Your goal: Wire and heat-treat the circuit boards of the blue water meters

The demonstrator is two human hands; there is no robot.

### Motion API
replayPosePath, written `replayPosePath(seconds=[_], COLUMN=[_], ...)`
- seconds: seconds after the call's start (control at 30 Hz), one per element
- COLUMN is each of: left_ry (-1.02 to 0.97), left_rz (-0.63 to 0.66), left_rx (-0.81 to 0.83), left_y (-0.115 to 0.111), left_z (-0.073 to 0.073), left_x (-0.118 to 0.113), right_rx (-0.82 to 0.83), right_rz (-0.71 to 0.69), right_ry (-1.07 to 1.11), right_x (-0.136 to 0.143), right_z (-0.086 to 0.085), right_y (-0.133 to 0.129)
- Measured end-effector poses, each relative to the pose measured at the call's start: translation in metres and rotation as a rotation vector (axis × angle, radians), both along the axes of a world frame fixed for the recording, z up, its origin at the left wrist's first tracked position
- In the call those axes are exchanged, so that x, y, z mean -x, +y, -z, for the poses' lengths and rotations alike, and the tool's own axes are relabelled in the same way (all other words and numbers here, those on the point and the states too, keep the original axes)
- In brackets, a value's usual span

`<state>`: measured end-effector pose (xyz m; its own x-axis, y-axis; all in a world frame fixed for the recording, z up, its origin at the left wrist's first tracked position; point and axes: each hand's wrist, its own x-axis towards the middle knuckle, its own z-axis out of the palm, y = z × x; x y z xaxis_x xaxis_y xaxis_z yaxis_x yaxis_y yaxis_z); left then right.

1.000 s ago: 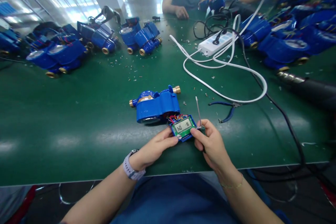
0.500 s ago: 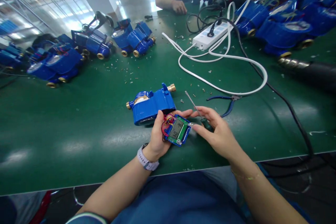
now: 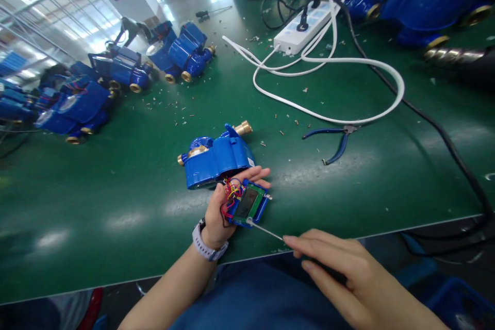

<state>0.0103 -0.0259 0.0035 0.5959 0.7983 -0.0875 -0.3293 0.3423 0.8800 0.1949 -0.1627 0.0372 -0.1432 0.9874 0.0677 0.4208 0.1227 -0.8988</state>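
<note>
My left hand (image 3: 218, 211) is closed round a green circuit board with a small display (image 3: 247, 203), set in a blue frame and tilted towards me. Red, yellow and black wires (image 3: 233, 193) run from its left side towards a blue water meter (image 3: 218, 162) with brass ends lying just behind. In my right hand (image 3: 344, 268) is a screwdriver (image 3: 266, 230), its handle hidden by the fingers. The thin shaft's tip is at the board's lower corner, by a round part; whether it touches cannot be made out.
Blue-handled pliers (image 3: 338, 149) lie to the right. A white power strip (image 3: 301, 28) with a looped white cable (image 3: 328, 113) and black cords sits behind. More blue meters (image 3: 185, 54) stand at left and far right, with another screwdriver (image 3: 212, 12) at the back. Small bits litter the table (image 3: 135, 175).
My right hand has drawn back towards me and turned the screwdriver, its tip now at the board's lower corner. The display's digits have faded. The view has shifted, and the co-worker's hands left it.
</note>
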Motion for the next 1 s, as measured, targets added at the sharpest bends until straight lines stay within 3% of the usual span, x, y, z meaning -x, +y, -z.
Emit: replayPosePath(seconds=[0.4,0.73,0.83,1.0], left_ry=[-0.054,-0.066,-0.045,0.023], left_rz=[-0.058,-0.15,-0.104,0.08], left_rx=[0.091,0.146,0.172,0.16], left_y=[-0.005,-0.008,-0.007,-0.003], left_z=[0.003,0.0,-0.003,-0.002], left_x=[0.002,-0.005,-0.002,0.015], right_rx=[0.133,0.339,0.383,0.406], right_rz=[-0.121,-0.135,-0.091,-0.028], right_ry=[0.038,0.255,0.318,0.391], right_x=[0.002,0.009,0.01,0.007], right_z=[0.003,0.002,0.004,0.005], right_y=[0.011,0.013,0.011,0.003])
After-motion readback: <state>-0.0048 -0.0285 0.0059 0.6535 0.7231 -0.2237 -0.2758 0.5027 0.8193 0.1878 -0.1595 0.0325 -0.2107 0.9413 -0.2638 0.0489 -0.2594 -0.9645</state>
